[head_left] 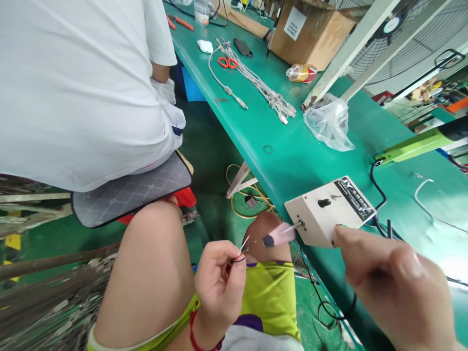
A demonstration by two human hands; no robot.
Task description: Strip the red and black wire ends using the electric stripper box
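Observation:
My left hand (221,282) is closed in a pinch above my lap, holding several thin wires (241,256) with red, black and white strands. To the right of the wire ends, a pinkish, blurred rotary tip (280,235) with a dark end sticks out on a metal shaft from a small beige machine box (318,214). The box sits at the bench edge and carries a black switch (323,203) and a dark label. My right hand (391,278), partly blurred, has its index finger stretched to the box's front corner, touching beside a green button. No object shows in it.
On the green bench (252,131) lie white cables (256,83), orange-handled scissors (227,62), a phone (243,48), a plastic bag (331,122) and a bottle (302,73). A cardboard box (310,34) stands behind. A seated person (87,87) is close on the left.

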